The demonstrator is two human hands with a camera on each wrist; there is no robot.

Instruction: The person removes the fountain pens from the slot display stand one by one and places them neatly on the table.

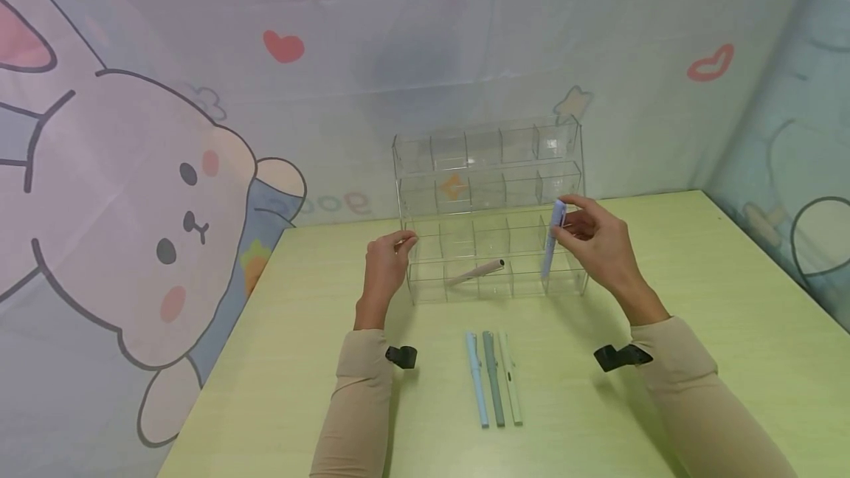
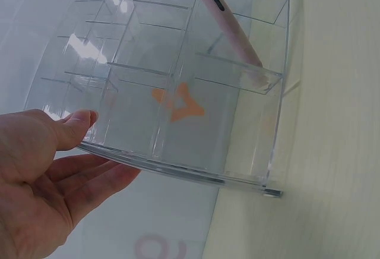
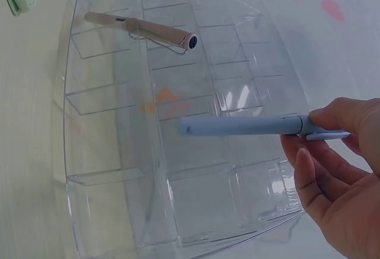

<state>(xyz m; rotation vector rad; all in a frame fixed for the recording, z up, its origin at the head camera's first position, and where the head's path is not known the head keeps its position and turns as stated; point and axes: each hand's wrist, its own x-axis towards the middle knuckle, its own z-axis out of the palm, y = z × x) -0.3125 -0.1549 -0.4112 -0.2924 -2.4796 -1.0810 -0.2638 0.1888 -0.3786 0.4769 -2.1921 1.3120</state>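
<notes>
A clear, tiered acrylic pen rack (image 1: pixel 488 170) with small compartments stands at the back of the table. My left hand (image 1: pixel 387 262) grips its left side edge, thumb on one face and fingers on the other, as the left wrist view shows. With thumb and fingertips my right hand (image 1: pixel 603 243) pinches a lavender-blue pen (image 3: pixel 237 126) by its clip end. That pen points downward in front of the rack's right part, overlapping the lower tiers in the head view. A beige-pink pen (image 1: pixel 477 272) leans slantwise in a lower compartment, its dark-ended cap toward the right.
Three pens lie side by side on the table in front of the rack: light blue (image 1: pixel 477 380), dark green (image 1: pixel 493 380) and pale green (image 1: pixel 510 380). A printed cloth (image 1: pixel 425 43) hangs behind the yellow-green table (image 1: pixel 265 389). Each sleeve carries a black wrist mount.
</notes>
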